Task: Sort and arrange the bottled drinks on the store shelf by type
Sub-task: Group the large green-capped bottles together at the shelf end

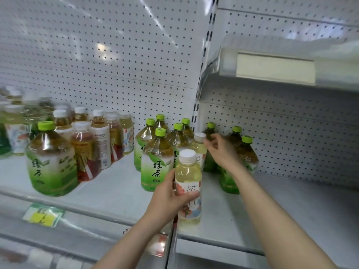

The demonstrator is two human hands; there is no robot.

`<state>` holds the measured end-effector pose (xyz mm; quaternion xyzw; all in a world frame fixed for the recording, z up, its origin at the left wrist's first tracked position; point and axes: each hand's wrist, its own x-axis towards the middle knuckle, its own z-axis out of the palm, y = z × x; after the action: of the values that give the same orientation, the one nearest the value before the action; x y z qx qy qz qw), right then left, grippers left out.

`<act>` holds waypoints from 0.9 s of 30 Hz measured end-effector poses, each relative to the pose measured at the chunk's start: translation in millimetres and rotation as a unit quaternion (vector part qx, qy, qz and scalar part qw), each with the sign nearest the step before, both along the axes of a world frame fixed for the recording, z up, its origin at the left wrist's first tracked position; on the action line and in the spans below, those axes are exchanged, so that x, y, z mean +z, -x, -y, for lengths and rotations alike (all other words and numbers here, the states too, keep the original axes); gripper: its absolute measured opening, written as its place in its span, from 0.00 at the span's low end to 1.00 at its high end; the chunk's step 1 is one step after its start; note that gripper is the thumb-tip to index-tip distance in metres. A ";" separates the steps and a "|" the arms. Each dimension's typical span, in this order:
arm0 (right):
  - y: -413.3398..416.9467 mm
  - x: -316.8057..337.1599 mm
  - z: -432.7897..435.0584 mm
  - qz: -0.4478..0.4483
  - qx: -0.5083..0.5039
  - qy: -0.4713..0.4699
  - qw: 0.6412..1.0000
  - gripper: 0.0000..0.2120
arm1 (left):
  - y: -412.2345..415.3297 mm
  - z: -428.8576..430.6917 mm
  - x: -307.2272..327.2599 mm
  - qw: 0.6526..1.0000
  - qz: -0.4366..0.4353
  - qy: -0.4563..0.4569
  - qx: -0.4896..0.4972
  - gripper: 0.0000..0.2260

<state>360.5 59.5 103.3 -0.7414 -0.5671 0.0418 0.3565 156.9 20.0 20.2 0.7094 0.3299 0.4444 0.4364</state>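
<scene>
Leftmost, blurred small tea bottles [97,136] crowd the shelf [116,181] behind a big green tea bottle [51,158]. At centre, the left hand [169,195] grips a white-capped pale tea bottle [188,177] in front of clustered green tea bottles [155,158]. The right hand [221,150] curls at a second pale bottle [199,147]; whether it grips is unclear, and it partly hides green-capped bottles [247,152].

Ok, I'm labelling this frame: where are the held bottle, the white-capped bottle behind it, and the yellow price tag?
held bottle [188,174]: head view, clear body above the label.
white-capped bottle behind it [198,149]: head view, pale shoulder below the cap.
yellow price tag [43,217]: head view, its yellow middle.
</scene>
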 end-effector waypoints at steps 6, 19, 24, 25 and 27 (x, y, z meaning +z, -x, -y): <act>13.3 -24.8 -46.4 -0.089 0.015 -0.023 0.996 0.19 | 61.3 9.3 6.6 0.997 0.012 0.003 0.082 0.21; 103.7 5.9 51.5 -0.010 0.016 -0.171 0.985 0.14 | 202.8 -26.3 0.1 0.987 0.006 0.001 0.163 0.27; 192.5 8.9 20.7 -0.012 0.078 -0.125 0.989 0.16 | 238.5 -47.2 -1.7 0.990 -0.017 -0.006 0.138 0.27; 207.1 2.8 4.9 -0.004 0.082 -0.105 0.991 0.17 | 245.7 -49.8 -2.4 0.991 -0.019 -0.006 0.133 0.26; 233.4 -11.5 -27.5 0.028 0.073 -0.080 0.994 0.20 | 260.1 -53.3 -3.5 0.992 -0.021 -0.014 0.123 0.25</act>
<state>127.2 87.0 91.8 -0.6682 -0.6307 0.0012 0.3947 -103.3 73.3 16.7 0.6787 0.4176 0.4841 0.3614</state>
